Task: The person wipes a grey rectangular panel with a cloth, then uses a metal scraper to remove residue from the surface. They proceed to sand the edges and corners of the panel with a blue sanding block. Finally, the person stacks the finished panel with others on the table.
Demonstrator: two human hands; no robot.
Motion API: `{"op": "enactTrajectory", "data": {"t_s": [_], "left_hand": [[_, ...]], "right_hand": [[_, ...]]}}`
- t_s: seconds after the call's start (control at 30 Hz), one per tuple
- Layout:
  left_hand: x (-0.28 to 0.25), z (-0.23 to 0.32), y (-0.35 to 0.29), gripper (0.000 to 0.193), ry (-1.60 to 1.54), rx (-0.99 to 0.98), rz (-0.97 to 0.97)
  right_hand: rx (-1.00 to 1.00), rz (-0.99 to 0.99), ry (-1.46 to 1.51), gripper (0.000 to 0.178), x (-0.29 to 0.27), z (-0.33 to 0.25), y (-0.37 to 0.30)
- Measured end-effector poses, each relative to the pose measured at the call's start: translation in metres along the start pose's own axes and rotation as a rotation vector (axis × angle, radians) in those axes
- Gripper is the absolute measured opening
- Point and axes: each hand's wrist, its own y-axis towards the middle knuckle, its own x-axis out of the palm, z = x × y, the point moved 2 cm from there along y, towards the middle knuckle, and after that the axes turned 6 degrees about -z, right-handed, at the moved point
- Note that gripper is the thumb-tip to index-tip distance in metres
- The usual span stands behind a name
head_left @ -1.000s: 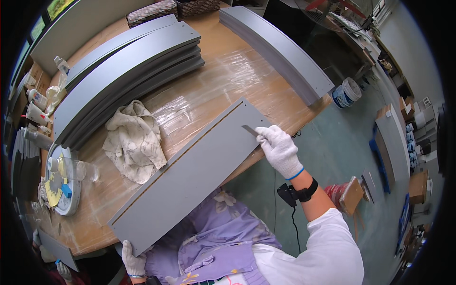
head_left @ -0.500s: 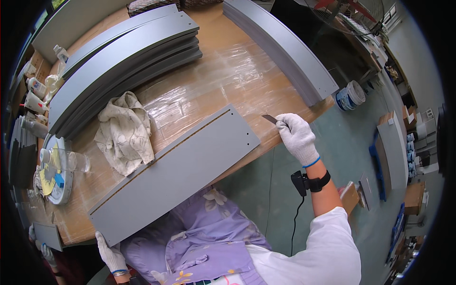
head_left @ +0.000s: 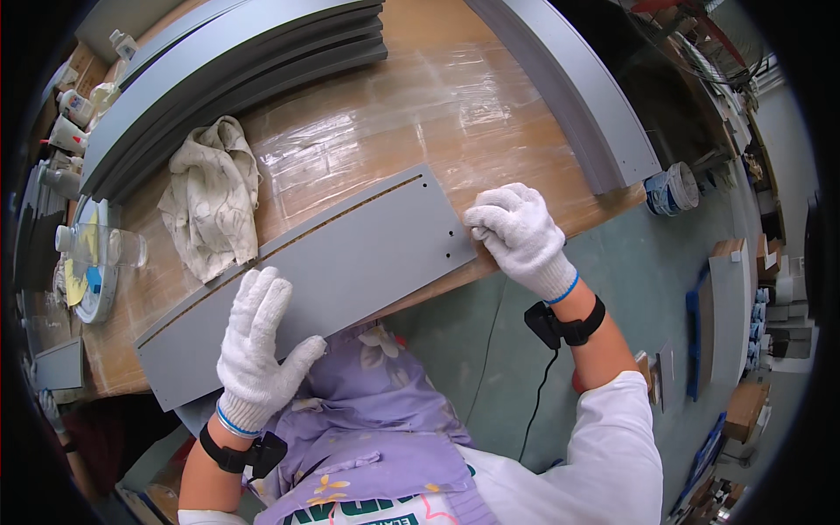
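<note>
Wooden and glossy with a clear film, the bench [head_left: 367, 131] fills the upper half of my view, its near edge running from lower left up to the right, where it drops off to a green floor [head_left: 665, 262]. I see a long grey panel [head_left: 350, 262] lying flat along that near edge, its right end with small drilled holes reaching just to the bench's lip and its near long side overhanging toward my lap. My left hand [head_left: 258, 337], in a white knit glove, lies flat on the left part of the panel with the fingers [head_left: 262, 297] spread wide and pressing down, gripping nothing. My right hand [head_left: 521, 232], also gloved, sits at the panel's right end, fingers curled narrow against its corner; I cannot tell whether something thin is pinched between them. A crumpled pale rag [head_left: 214, 201] lies just beyond the panel's far edge, touching or nearly touching it at the left. Farther back a stack of curved grey panels [head_left: 236, 70] runs along the rear of the bench, well apart from my panel, with bare wood open between them. Another long grey board [head_left: 569, 87] slants down the right side, its end near the bench edge. At the far left are a clear plastic bottle [head_left: 96, 245] and a round tray [head_left: 83, 280], and a small paint tub [head_left: 669, 188] stands on the floor beyond the right corner.
</note>
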Motion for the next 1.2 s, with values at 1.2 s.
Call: {"op": "enactTrajectory", "data": {"t_s": [1.2], "left_hand": [[0.054,0.030,0.049,0.077,0.268,0.074,-0.210]], "right_hand": [[-0.181,-0.126,0.033,0.038,0.008,0.016,-0.013]]}}
